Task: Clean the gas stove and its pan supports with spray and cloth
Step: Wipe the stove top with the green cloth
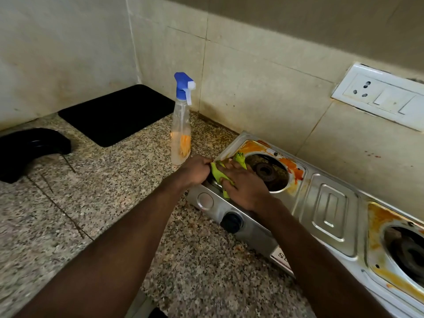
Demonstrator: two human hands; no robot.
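A steel two-burner gas stove (328,210) stands at the right, smeared with orange stains around both burner wells. No pan supports sit on the burners. A green cloth (218,174) lies on the stove's left front corner beside the left burner (267,172). My right hand (245,184) presses flat on the cloth. My left hand (195,171) grips the cloth's left edge at the stove's corner. A clear spray bottle (181,125) with a blue trigger head stands upright on the counter just behind my left hand, a little orange liquid at its bottom.
A black mat (114,113) lies in the counter's back corner. A black curved object (29,148) rests at the left on the speckled granite counter (114,203). A white socket and switch panel (380,95) is on the tiled wall. The stove's black knob (231,222) faces front.
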